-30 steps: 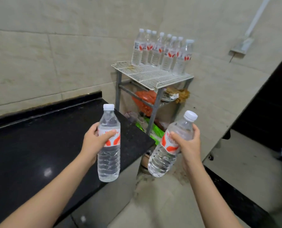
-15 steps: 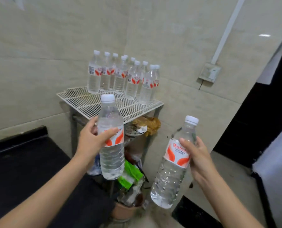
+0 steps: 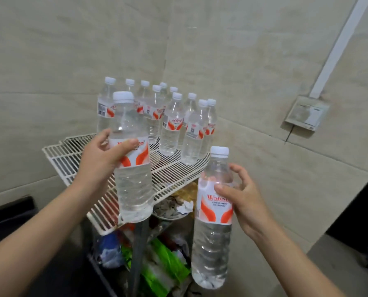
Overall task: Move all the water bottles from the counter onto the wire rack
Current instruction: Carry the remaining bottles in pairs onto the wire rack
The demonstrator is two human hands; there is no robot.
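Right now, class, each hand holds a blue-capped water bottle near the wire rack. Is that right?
No: the head view shows white caps. The left hand and right hand each hold a white-capped water bottle near the wire rack.

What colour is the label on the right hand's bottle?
The label on that bottle is white with orange swirls and red lettering; head view shows it best.

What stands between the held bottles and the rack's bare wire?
Nothing visible. The left bottle hangs by the bare front of the rack, the right bottle beside its edge; standing bottles fill only the back.
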